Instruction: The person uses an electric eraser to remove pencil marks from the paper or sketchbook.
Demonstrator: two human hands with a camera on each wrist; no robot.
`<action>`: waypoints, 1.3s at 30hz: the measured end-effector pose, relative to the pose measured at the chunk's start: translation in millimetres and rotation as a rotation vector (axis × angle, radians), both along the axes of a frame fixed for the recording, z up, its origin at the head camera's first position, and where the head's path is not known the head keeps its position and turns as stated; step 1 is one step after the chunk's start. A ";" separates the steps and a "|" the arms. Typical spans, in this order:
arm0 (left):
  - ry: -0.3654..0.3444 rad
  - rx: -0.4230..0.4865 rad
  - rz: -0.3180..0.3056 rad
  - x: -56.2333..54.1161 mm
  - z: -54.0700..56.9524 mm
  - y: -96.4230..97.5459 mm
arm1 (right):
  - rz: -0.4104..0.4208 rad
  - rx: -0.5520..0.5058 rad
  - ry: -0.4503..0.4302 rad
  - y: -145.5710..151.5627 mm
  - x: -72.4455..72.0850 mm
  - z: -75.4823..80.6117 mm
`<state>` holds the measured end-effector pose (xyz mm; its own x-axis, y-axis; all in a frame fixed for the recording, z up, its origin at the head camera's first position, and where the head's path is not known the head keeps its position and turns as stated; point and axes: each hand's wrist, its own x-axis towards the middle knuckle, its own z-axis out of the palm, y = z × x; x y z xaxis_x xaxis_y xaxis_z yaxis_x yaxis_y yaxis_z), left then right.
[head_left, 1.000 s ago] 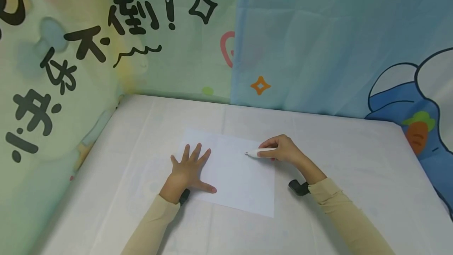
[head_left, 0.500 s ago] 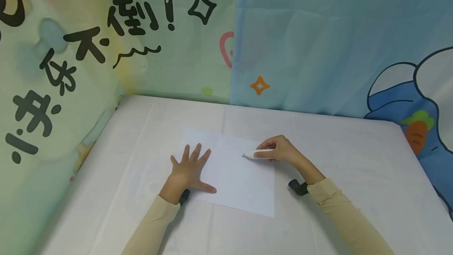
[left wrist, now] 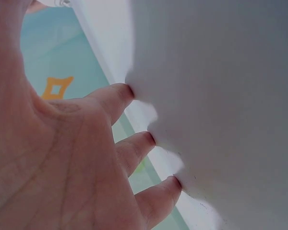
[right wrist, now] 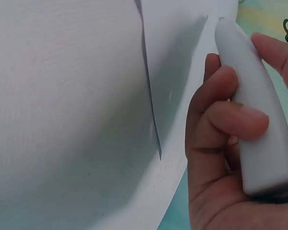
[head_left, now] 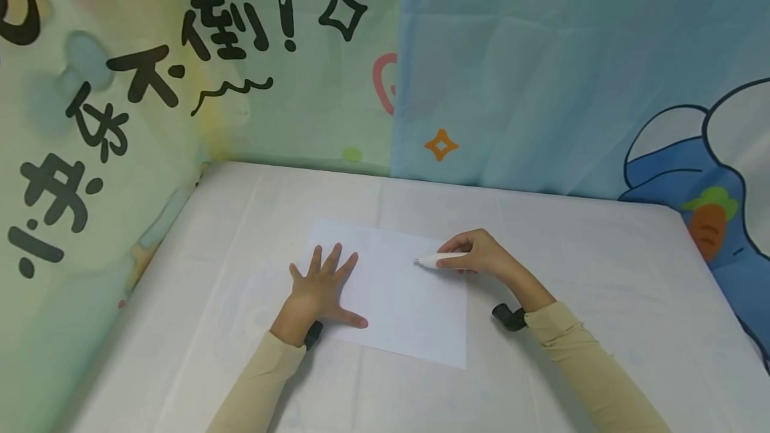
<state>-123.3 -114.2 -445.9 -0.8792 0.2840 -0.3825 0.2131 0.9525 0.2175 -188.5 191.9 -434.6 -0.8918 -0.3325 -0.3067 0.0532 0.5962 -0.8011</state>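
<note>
A blank-looking white sheet of paper (head_left: 397, 313) lies on the white-covered table. My left hand (head_left: 321, 293) is spread over its left part, fingers apart, resting on it. In the left wrist view, several fingertips (left wrist: 122, 90) touch the white surface. My right hand (head_left: 481, 254) pinches a white, tapered correction pen (head_left: 433, 261) over the right half of the sheet, its small metal tip pointing left. In the right wrist view, the pen (right wrist: 257, 96) sits between thumb and curled fingers. Its tip and the tip's shadow look slightly apart; contact with the paper is unclear.
The white tablecloth (head_left: 571, 246) surrounds the sheet. Behind stands a blue printed backdrop (head_left: 529, 85), and to the left a green one (head_left: 289, 125) with black lettering. A black wrist device (head_left: 508, 317) sits under the right wrist.
The pen tip has shifted slightly left and down, then a little back to the right, with my right hand. My left hand and the paper have stayed put.
</note>
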 end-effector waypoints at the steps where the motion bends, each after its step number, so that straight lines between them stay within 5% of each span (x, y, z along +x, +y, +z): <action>1: 0.001 -0.001 -0.002 0.0 -0.2 -0.1 | -0.001 -0.001 0.003 0.3 -0.1 -0.8; 12: 0.001 0.000 -0.006 -0.5 -1.7 -0.3 | -0.037 0.004 0.049 1.4 0.5 -1.1; 39: 0.001 0.003 -0.007 -0.1 0.6 -0.6 | -0.083 0.038 -0.045 -0.5 -0.6 -1.2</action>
<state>-123.4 -114.8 -445.2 -0.8775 0.2909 -0.3813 0.2195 0.9505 0.2199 -189.2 191.5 -435.8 -0.9008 -0.2451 -0.3586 0.1396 0.6184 -0.7734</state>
